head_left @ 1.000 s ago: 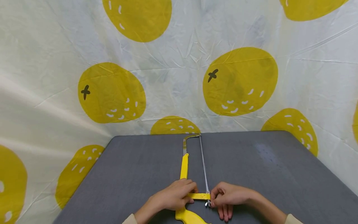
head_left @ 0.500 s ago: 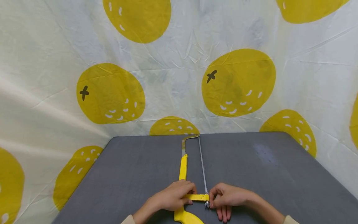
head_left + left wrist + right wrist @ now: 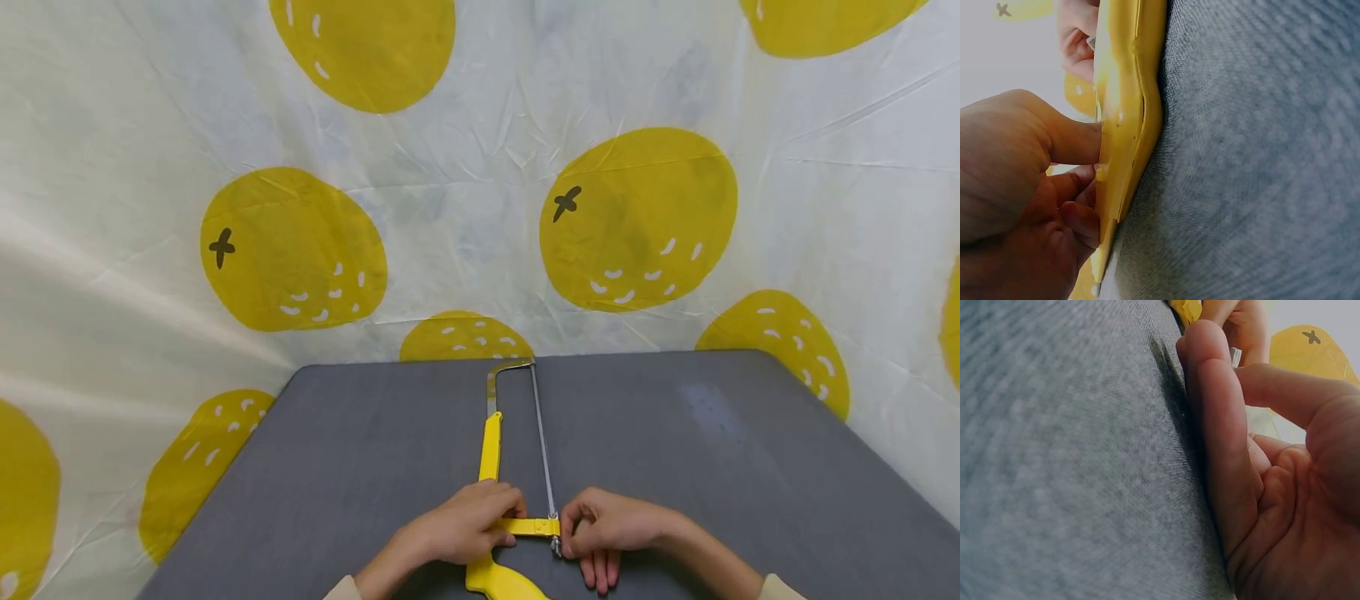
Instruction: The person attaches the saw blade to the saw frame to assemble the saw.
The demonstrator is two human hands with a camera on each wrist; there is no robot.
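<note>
A hacksaw [image 3: 491, 450] with a yellow and bare-metal frame lies on the grey table, its far end toward the back edge. Its thin blade [image 3: 543, 450] runs along the right side. My left hand [image 3: 474, 522] grips the yellow frame where the crossbar meets the handle [image 3: 510, 581]. In the left wrist view, thumb and fingers hold the yellow body [image 3: 1125, 94] close to the cloth. At the crossbar's right end, my right hand [image 3: 618, 525] pinches a small metal wing nut [image 3: 557, 547] between thumb and index finger. Its other fingers rest low, along the table in the right wrist view.
The grey cloth-covered table [image 3: 360, 450] spreads out on both sides of the saw. A pale smudge [image 3: 711, 410] marks its right half. Behind and around it hangs a whitish curtain [image 3: 465, 233] printed with yellow fruit.
The wing nut has turned slightly at my right fingertips. Both hands and the hacksaw otherwise keep their places, with only a small shift of the whole view.
</note>
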